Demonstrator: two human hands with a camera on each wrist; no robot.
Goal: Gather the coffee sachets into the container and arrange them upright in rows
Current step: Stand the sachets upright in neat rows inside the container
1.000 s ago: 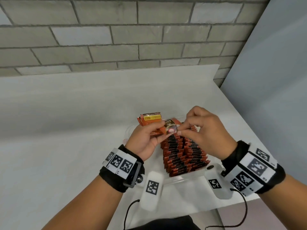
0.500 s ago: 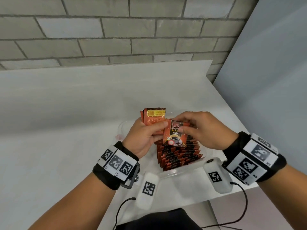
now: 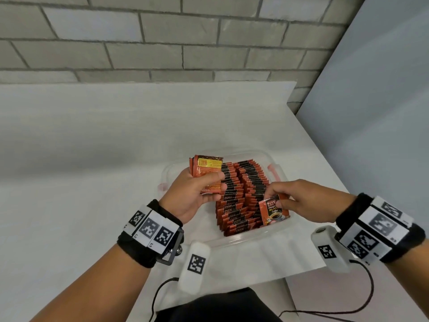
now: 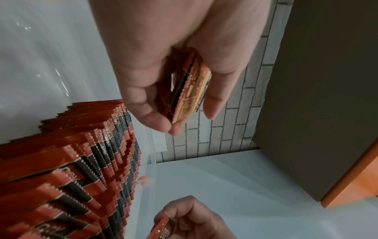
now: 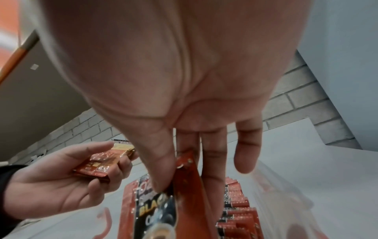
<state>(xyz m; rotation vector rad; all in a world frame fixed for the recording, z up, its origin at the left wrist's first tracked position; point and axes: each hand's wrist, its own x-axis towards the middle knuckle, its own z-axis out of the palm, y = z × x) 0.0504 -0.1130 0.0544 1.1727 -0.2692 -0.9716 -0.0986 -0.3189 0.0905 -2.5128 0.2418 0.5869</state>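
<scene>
From the head view I see my left hand (image 3: 197,194) left of centre, fingers and thumb clamped on a small stack of sachets (image 3: 207,171) held above the left side of the clear container (image 3: 277,228), yellow-panelled backs toward me. My right hand (image 3: 301,201) sits right of centre, thumb and fingers pinching one sachet (image 3: 273,211) by its top edge; that sachet stands printed face toward me at the near right corner of the container, just beside the rows of sachets (image 3: 241,196) standing on edge that fill its middle. The container rests on the white table (image 3: 81,159) near its right edge, below a grey brick wall (image 3: 162,36).

The left wrist view adds what the head view hides: the stack's edges show several sachets pressed between thumb and fingers (image 4: 155,119), and the serrated tops of the rows fill the lower left of the frame. The right wrist view shows the thumb pressing the single sachet's printed face at lower centre, with the ring and little fingers straight and off it. Whether its lower edge touches the container floor, I cannot tell.
</scene>
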